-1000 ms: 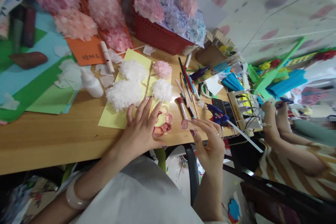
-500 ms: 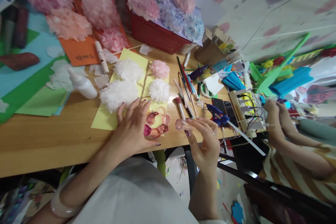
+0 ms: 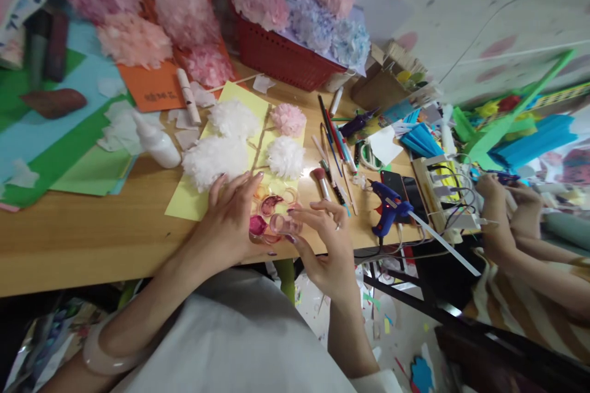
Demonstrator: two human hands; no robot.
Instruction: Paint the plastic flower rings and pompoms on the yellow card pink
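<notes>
My left hand [image 3: 230, 221] lies flat, fingers spread, on a yellow paper sheet [image 3: 193, 199] at the near edge of the wooden table [image 3: 92, 239]. Its fingertips rest beside a cluster of clear pink rings [image 3: 271, 202] stuck on the sheet. My right hand [image 3: 322, 239] pinches one small clear ring [image 3: 284, 224] between thumb and fingers, right next to that cluster. White tissue pom-poms [image 3: 216, 156] and a pink pom-pom [image 3: 288, 118] sit on the same sheet, farther back.
A blue glue gun [image 3: 389, 212] stands right of my hands, with pens and brushes [image 3: 334, 147] behind. A white glue bottle [image 3: 157, 144] lies left. A red basket [image 3: 281, 61] of paper flowers is at the back. Another person's arms [image 3: 507, 233] work at right.
My right hand has carried the clear ring leftward, from beside the brushes to the ring cluster. My left hand has stayed flat on the sheet, shifting only slightly.
</notes>
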